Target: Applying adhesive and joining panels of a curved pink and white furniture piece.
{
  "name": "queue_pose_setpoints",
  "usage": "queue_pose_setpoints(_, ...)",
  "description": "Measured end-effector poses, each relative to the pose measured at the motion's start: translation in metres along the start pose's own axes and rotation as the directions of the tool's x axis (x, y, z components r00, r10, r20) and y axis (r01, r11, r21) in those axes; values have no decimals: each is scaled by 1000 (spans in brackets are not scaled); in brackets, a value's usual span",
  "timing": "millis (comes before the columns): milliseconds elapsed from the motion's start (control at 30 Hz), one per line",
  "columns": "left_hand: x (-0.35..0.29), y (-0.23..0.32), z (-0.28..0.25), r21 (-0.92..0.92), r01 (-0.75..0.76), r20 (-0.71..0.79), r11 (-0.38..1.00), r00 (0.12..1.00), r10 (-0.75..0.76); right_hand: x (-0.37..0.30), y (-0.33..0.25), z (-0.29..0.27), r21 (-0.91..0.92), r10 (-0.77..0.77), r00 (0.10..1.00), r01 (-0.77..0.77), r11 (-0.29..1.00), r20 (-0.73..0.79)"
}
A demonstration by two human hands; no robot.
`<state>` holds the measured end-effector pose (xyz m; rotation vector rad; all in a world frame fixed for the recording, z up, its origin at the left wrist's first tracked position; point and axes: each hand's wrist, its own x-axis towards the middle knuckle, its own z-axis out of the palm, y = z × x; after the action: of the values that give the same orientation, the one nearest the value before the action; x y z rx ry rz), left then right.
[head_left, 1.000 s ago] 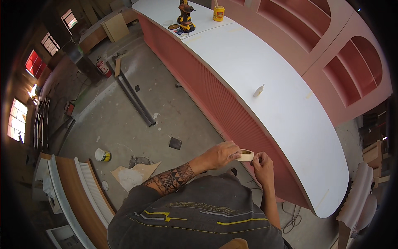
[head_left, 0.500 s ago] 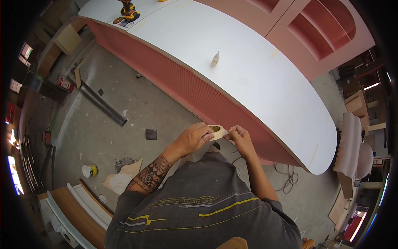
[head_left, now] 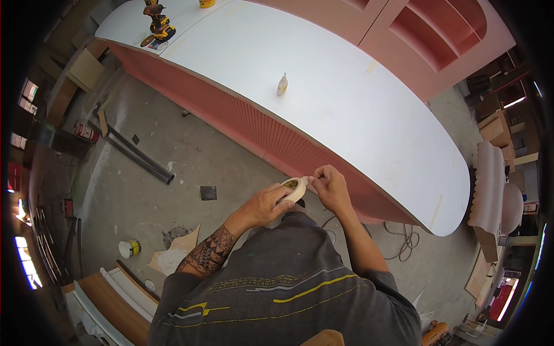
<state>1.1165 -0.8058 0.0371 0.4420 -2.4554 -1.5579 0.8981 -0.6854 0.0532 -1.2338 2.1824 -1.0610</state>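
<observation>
Left hand (head_left: 262, 203) is clamped on the tape roll (head_left: 299, 194), out in front of the shirt (head_left: 288, 259); right hand (head_left: 330, 187) is pinched at the roll's 2 o'clock edge, so the two are close but not touching. From the roll: black square (head_left: 208, 192) on the floor (head_left: 156, 210) at 9 o'clock; white-topped counter (head_left: 346, 104) at 1; bottle (head_left: 282, 86) standing on it at 12, drill (head_left: 162, 29) up at 11; pink shelves (head_left: 427, 40) way back between 1 and 2.

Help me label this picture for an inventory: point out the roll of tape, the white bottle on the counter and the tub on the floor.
Roll of tape (head_left: 299, 194): head view, outer band.
White bottle (head_left: 282, 85): head view, middle of body.
Tub (head_left: 134, 248): head view, yellow-and-dark side.
</observation>
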Motion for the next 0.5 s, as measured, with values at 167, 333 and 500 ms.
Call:
queue_pose_setpoints(167,28,-19,-5,96,469,40,878,880,-474,26,6,-6,-93,-132,982,120,988,-136)
queue_pose_setpoints(333,41,-47,6,333,-290,-192,897,911,365,87,36,-28,-111,-112,929,77,991,-353)
queue_pose_setpoints(500,82,-31,8,-73,75,-169,994,982,-87,155,64,-32,-227,-21,973,-33,973,-230)
